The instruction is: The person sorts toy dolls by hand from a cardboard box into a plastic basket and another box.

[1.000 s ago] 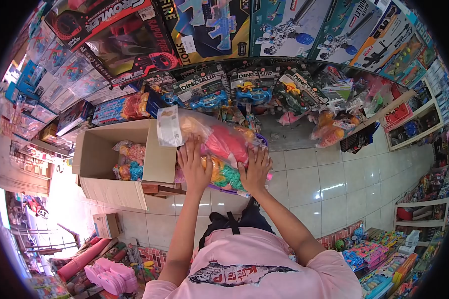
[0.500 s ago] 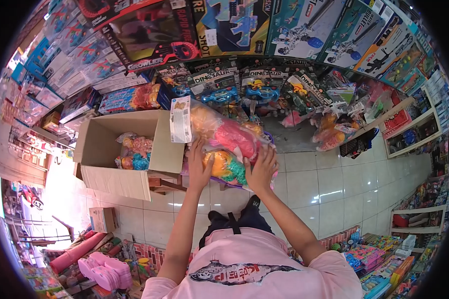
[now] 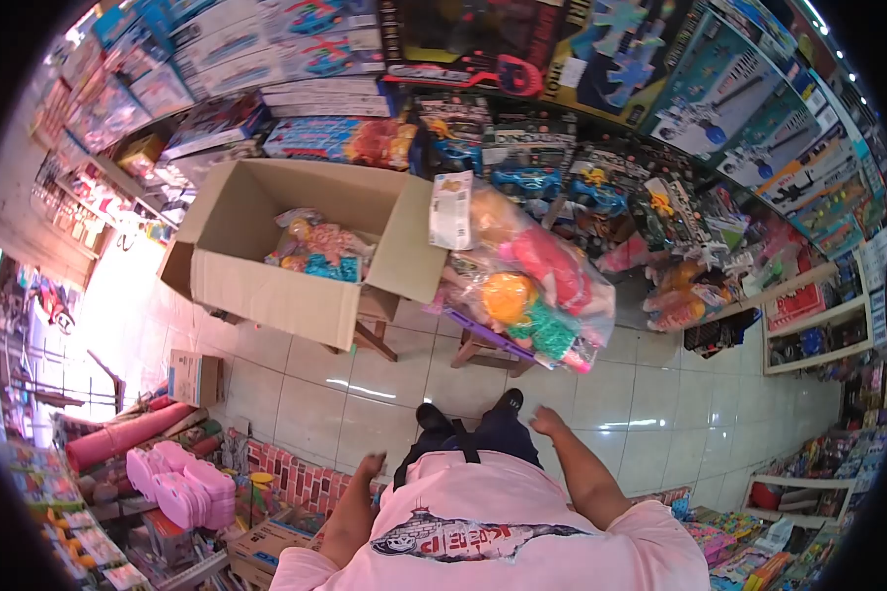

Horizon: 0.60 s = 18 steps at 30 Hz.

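Both of my hands are down near my body, away from the toys. My left hand [image 3: 372, 466] hangs beside my hip, small and blurred, its fingers hard to make out. To the right of my legs is my right hand [image 3: 546, 422], touching nothing visible, its finger shape unclear. Bagged dolls in clear plastic [image 3: 552, 276], with pink, orange and green parts, lie on a purple tray [image 3: 489, 333] on a wooden stool [image 3: 478, 353]. Left of them, an open cardboard box [image 3: 276, 286] holds more dolls [image 3: 325, 246].
Shelves of boxed toys [image 3: 483, 44] and hanging dinosaur packs [image 3: 527, 148] stand ahead. Pink plastic items [image 3: 182, 483] and a small carton [image 3: 195, 378] are at the lower left. White racks [image 3: 823, 305] line the right. Tiled floor [image 3: 601, 394] shows around my feet.
Both hands have let go of the bagged dolls and dropped back toward my body. The view has turned left, so the box and dolls appear farther right.
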Available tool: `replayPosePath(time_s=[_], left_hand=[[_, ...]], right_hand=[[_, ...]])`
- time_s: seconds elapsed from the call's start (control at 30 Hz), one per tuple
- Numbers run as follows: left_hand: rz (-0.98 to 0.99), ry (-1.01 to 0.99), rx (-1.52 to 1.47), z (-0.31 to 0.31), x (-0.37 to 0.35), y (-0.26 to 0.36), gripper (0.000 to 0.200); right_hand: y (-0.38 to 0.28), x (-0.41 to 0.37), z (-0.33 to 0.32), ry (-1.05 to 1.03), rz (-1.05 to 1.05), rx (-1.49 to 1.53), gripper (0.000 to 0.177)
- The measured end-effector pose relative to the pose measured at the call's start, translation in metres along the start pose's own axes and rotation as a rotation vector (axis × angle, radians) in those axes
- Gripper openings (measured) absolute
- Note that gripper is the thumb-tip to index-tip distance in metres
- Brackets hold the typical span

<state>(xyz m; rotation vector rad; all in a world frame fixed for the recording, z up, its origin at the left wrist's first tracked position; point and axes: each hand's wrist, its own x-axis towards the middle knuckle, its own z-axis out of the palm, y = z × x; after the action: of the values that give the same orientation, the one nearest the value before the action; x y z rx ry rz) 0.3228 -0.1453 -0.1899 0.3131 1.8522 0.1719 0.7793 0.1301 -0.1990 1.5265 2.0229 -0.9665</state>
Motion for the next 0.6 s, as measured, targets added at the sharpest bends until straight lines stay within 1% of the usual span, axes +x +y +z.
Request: replayPosePath(time_s=[0.03, 0.07, 0.1, 0.13, 0.17, 0.2, 0.23, 0.27, 0.3, 0.33, 0.37, 0.4, 0.43, 0.47, 0.5, 0.53, 0.57, 0.6], left_hand=[[0.205, 0.125, 0.484, 0.010, 0.029, -0.062, 0.054], [0.428, 0.067, 0.837, -0.006, 0.015, -0.107, 0.049], [0.159, -0.109, 0.336, -0.007, 0.004, -0.133, 0.046], [-0.104, -0.276, -0.172, -0.010, -0.014, -0.156, 0.045], [-0.106, -0.270, -0.193, -0.013, -0.022, -0.168, 0.045], [0.021, -0.011, 0.066, -0.015, -0.029, -0.178, 0.041], [0.141, 0.249, 0.328, -0.013, -0.033, -0.185, 0.038], [0.132, 0.252, 0.314, -0.010, -0.035, -0.195, 0.038], [-0.065, 0.211, -0.040, -0.021, -0.045, -0.175, 0.034], [-0.259, 0.163, -0.393, -0.018, -0.067, -0.157, 0.031], [-0.263, 0.164, -0.400, -0.023, -0.063, -0.151, 0.031], [-0.097, 0.165, -0.601, -0.026, -0.041, -0.153, 0.029], [0.073, 0.167, -0.798, -0.028, -0.027, -0.156, 0.027], [0.193, 0.229, -0.806, -0.037, -0.020, -0.149, 0.027], [0.312, 0.292, -0.811, -0.055, -0.008, -0.132, 0.027], [0.352, 0.382, -0.777, -0.076, -0.016, -0.103, 0.029], [0.389, 0.471, -0.739, -0.104, -0.038, -0.063, 0.030], [0.493, 0.548, -0.705, -0.132, -0.047, -0.034, 0.031]], right_hand=[[0.015, -0.012, -0.001, -0.226, 0.187, -0.056, 0.052], [0.030, -0.024, -0.001, -0.374, 0.240, -0.120, 0.062], [0.051, -0.031, 0.007, -0.537, 0.462, 0.063, 0.059], [0.064, -0.040, 0.012, -0.528, 0.513, 0.087, 0.056], [0.072, -0.046, 0.015, -0.519, 0.565, 0.109, 0.054], [0.078, -0.045, 0.017, -0.520, 0.556, 0.089, 0.054], [0.081, -0.043, 0.019, -0.454, 0.607, 0.145, 0.050], [0.081, -0.041, 0.019, -0.388, 0.658, 0.204, 0.046], [0.067, -0.033, 0.013, -0.390, 0.653, 0.191, 0.046], [0.043, -0.021, 0.003, -0.308, 0.540, 0.218, 0.041], [0.026, -0.015, -0.003, -0.226, 0.429, 0.247, 0.036], [0.027, 0.026, 0.009, -0.118, -0.111, -0.208, 0.026], [-0.032, 0.033, -0.022, -0.149, 0.040, 0.032, 0.022], [-0.078, 0.043, -0.042, -0.107, -0.068, 0.194, 0.026], [-0.127, 0.043, -0.064, -0.052, -0.238, 0.352, 0.029], [-0.184, 0.034, -0.102, -0.203, -0.379, 0.431, 0.030], [-0.237, 0.025, -0.139, -0.368, -0.468, 0.416, 0.033], [-0.293, -0.003, -0.185, -0.459, -0.500, 0.406, 0.031]])
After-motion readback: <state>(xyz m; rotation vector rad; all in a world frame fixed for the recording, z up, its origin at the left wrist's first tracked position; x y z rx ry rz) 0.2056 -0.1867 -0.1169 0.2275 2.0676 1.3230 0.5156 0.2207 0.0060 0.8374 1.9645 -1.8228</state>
